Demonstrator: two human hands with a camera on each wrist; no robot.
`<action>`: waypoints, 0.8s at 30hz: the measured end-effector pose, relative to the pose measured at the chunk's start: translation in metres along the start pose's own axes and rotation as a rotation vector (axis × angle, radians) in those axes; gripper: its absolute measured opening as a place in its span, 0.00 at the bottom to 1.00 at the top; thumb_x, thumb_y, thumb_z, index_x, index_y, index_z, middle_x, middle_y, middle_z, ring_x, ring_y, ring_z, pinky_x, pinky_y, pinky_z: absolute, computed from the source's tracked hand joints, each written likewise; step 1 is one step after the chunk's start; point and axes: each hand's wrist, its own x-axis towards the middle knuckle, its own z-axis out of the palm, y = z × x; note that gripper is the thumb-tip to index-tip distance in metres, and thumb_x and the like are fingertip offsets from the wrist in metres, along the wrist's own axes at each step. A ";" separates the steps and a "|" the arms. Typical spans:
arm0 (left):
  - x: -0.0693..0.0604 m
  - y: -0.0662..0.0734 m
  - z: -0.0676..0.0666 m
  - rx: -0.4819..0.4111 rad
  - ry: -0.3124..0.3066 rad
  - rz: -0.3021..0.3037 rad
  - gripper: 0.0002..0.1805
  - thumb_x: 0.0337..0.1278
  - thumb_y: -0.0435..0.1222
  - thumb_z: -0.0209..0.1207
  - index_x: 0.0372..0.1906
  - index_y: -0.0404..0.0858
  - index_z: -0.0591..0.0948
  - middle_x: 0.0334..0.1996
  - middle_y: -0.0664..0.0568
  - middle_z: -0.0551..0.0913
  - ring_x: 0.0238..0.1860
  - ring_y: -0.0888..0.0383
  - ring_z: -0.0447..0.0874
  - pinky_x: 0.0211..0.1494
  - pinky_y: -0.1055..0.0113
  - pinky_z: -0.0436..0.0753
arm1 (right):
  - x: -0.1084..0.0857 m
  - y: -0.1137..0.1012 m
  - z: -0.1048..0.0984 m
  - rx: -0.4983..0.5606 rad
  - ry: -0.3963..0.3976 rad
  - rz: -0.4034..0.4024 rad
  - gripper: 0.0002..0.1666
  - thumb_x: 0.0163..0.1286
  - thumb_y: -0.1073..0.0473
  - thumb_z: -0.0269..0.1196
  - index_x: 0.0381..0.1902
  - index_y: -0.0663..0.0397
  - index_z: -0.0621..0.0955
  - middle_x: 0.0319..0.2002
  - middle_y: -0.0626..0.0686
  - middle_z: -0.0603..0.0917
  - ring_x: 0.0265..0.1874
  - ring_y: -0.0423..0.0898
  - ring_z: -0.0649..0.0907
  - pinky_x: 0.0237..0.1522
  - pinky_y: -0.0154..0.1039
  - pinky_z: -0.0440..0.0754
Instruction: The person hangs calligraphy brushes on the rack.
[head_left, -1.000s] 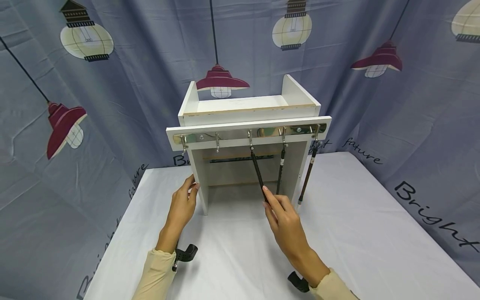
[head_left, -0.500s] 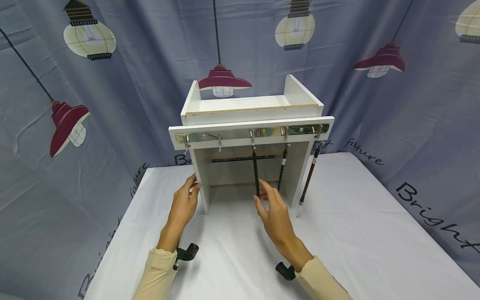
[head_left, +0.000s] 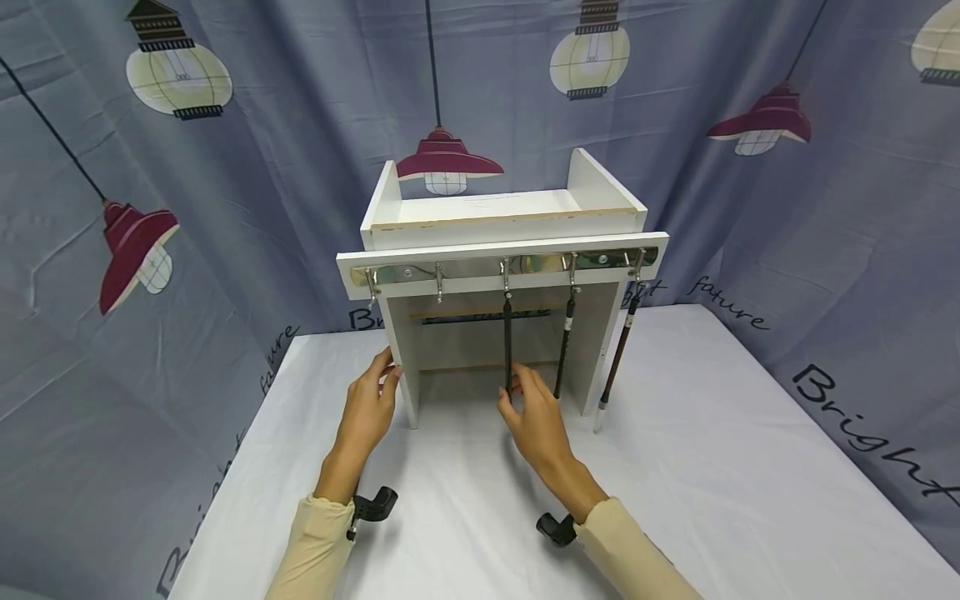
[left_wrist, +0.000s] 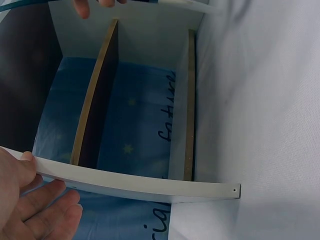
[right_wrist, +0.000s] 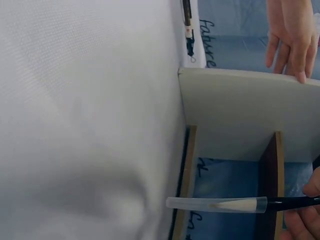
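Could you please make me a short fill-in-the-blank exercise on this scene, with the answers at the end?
1. From end to end, the metal rail has ____ hooks in all.
2. In the head view, the hooks with nothing hanging from them number ____.
3. The hand touching the side panel of the white rack is the person's ____ one.
4. Counting from the left in the head view, the right hand is at the brush hanging from hook number ____.

Missing words: five; two; left; three.
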 end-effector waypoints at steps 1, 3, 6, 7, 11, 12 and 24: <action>0.000 0.000 0.000 0.001 0.001 -0.001 0.25 0.85 0.39 0.51 0.78 0.38 0.70 0.70 0.39 0.79 0.69 0.41 0.80 0.65 0.43 0.83 | 0.000 0.000 0.001 0.005 -0.007 0.009 0.24 0.75 0.65 0.66 0.66 0.63 0.77 0.47 0.57 0.84 0.47 0.54 0.85 0.46 0.49 0.87; 0.000 0.000 0.000 0.003 0.001 -0.002 0.25 0.85 0.39 0.51 0.78 0.38 0.70 0.70 0.39 0.79 0.69 0.41 0.80 0.65 0.43 0.83 | 0.000 0.000 0.004 0.019 -0.016 0.022 0.24 0.75 0.65 0.66 0.66 0.62 0.78 0.47 0.56 0.84 0.47 0.53 0.85 0.48 0.49 0.87; 0.000 0.000 0.000 0.005 0.000 -0.002 0.25 0.85 0.39 0.51 0.78 0.38 0.70 0.69 0.39 0.80 0.69 0.41 0.80 0.65 0.43 0.83 | 0.000 -0.001 0.006 0.031 -0.029 0.039 0.25 0.75 0.64 0.67 0.67 0.61 0.77 0.48 0.57 0.84 0.49 0.55 0.86 0.50 0.50 0.87; 0.000 0.000 0.000 0.005 0.000 -0.002 0.25 0.85 0.39 0.51 0.78 0.39 0.70 0.69 0.39 0.80 0.69 0.41 0.80 0.65 0.43 0.83 | 0.000 -0.002 0.006 0.029 -0.037 0.044 0.26 0.75 0.63 0.67 0.68 0.61 0.77 0.49 0.57 0.84 0.50 0.56 0.86 0.51 0.51 0.87; 0.000 0.000 0.001 0.006 -0.001 -0.002 0.25 0.85 0.39 0.51 0.78 0.39 0.70 0.69 0.40 0.80 0.69 0.41 0.80 0.65 0.43 0.83 | -0.003 -0.008 -0.001 0.009 -0.070 0.071 0.32 0.75 0.59 0.69 0.72 0.61 0.73 0.55 0.60 0.83 0.56 0.59 0.85 0.55 0.55 0.87; 0.000 0.000 0.001 0.007 -0.002 -0.001 0.25 0.85 0.39 0.51 0.78 0.39 0.70 0.69 0.39 0.80 0.68 0.41 0.80 0.64 0.43 0.83 | -0.004 -0.010 -0.004 0.006 -0.077 0.081 0.34 0.74 0.58 0.70 0.73 0.60 0.72 0.56 0.60 0.83 0.57 0.59 0.84 0.55 0.55 0.86; 0.000 0.000 -0.001 0.013 -0.006 -0.007 0.24 0.85 0.38 0.50 0.77 0.39 0.71 0.68 0.39 0.81 0.69 0.40 0.80 0.64 0.43 0.83 | -0.014 -0.011 -0.093 -0.059 0.133 -0.016 0.20 0.69 0.60 0.75 0.54 0.58 0.81 0.43 0.54 0.86 0.44 0.51 0.86 0.50 0.47 0.86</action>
